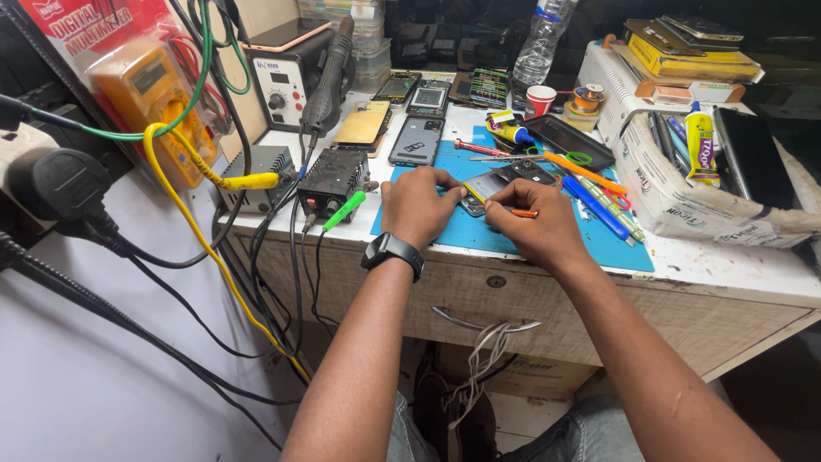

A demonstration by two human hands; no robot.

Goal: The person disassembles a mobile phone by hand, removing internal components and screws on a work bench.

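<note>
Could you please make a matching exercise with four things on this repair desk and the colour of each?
Things:
1. work mat
2. paper cup
3. multimeter
4. wristwatch on the left hand

Colours:
A. black
B. orange-yellow
C. blue
D. red

Pairs: 1-C, 2-D, 3-B, 4-A
</note>
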